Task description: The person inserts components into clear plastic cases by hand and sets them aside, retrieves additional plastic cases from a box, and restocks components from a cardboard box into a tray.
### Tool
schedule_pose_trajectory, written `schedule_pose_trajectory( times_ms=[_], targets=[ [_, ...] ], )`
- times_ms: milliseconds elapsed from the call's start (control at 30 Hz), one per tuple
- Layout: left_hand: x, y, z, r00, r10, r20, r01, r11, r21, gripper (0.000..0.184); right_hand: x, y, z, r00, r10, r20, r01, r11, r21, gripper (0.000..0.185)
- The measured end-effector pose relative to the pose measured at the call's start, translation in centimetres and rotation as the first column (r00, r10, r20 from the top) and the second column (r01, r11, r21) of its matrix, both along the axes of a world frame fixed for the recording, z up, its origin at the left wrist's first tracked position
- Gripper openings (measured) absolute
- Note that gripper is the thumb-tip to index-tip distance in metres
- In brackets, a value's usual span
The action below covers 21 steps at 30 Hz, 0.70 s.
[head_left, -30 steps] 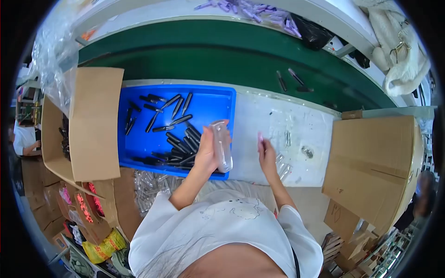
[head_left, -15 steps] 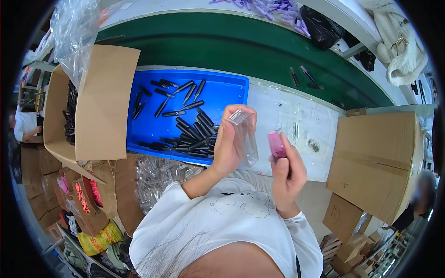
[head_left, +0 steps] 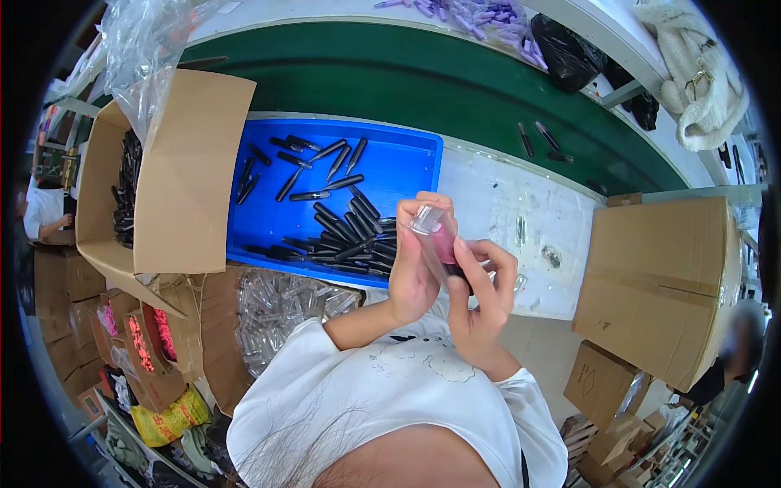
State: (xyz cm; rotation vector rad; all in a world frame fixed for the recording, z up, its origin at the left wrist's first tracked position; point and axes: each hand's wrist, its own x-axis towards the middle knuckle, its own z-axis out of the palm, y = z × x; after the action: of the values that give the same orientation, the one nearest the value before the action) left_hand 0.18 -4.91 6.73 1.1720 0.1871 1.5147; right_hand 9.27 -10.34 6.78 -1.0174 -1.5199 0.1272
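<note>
The pink piece [head_left: 442, 244] is between the two hands, right up at the clear case [head_left: 426, 218]. The right grip [head_left: 484, 307] pinches the pink piece from its near right side, and is the closer hand to it. The left grip [head_left: 413, 275] is wrapped around the clear case from the left. Both long things lean the same way, from far left to near right, side by side. I cannot tell if the pink piece is inside the case or just against it.

Left of the hands is the blue tray [head_left: 386, 154], full of black pens [head_left: 366, 213] on its near side. The left grip looks to be over the tray's near right corner, so that edge is close. On the right, the white counter [head_left: 476, 183] goes on to a big brown box [head_left: 651, 268], and there seems to be room to move that way. Farther off is a green strip [head_left: 366, 69].
</note>
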Motion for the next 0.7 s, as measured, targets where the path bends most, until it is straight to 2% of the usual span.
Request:
schedule_pose_trajectory(
  times_ms=[67, 167, 233, 367, 433, 467, 567, 600, 700],
  targets=[
    [-0.1, -0.1, -0.3, 1.0, -0.03, -0.001, 0.03, 0.999, 0.045, 0.038, -0.1, 0.1, 0.0, 0.998, -0.015, 0.058, 0.015, 1.0, 0.01, 0.044],
    [-0.1, -0.2, -0.5, 0.996, 0.067, -0.067, -0.066, 0.998, 0.011, 0.036, -0.6, 0.5, -0.6, 0.999, 0.034, 0.002, -0.034, 0.999, 0.021, 0.042],
    [0.0, 0.0, -0.6, 0.974, 0.175, -0.14, -0.164, 0.982, 0.089, 0.035, -0.6, 0.8, -0.8, 0.998, 0.056, -0.023, -0.055, 0.998, 0.022, 0.042],
    [-0.1, 0.2, 0.1, 0.979, 0.134, -0.153, -0.124, 0.99, 0.072, 0.033, -0.5, 0.8, -0.7, 0.987, 0.093, -0.128, -0.101, 0.993, -0.056, 0.038],
    [-0.3, 0.1, 1.4, 0.88, 0.343, -0.328, -0.303, 0.938, 0.169, 0.036, -0.3, 1.0, -0.7, 0.993, 0.028, -0.119, -0.033, 0.999, -0.038, 0.036],
    [-0.6, 0.1, 1.3, 0.88, 0.345, -0.327, -0.305, 0.938, 0.168, 0.036, -0.1, 1.0, -0.7, 0.993, 0.03, -0.118, -0.035, 0.999, -0.04, 0.036],
    [-1.8, 0.2, 0.8, 0.614, 0.622, -0.485, -0.375, 0.771, 0.515, 0.024, 0.2, 0.9, -0.6, 0.996, 0.027, -0.091, -0.029, 0.999, -0.026, 0.041],
    [-1.5, 0.3, 0.9, 0.643, 0.63, -0.435, -0.373, 0.754, 0.541, 0.014, 0.2, 1.0, -0.5, 0.998, 0.02, -0.066, -0.021, 1.0, -0.011, 0.041],
    [-1.1, 0.7, 0.5, 0.641, 0.673, -0.369, -0.401, 0.703, 0.587, 0.01, 0.2, 1.4, -0.3, 0.999, 0.025, -0.031, -0.025, 1.0, 0.011, 0.039]
  ],
)
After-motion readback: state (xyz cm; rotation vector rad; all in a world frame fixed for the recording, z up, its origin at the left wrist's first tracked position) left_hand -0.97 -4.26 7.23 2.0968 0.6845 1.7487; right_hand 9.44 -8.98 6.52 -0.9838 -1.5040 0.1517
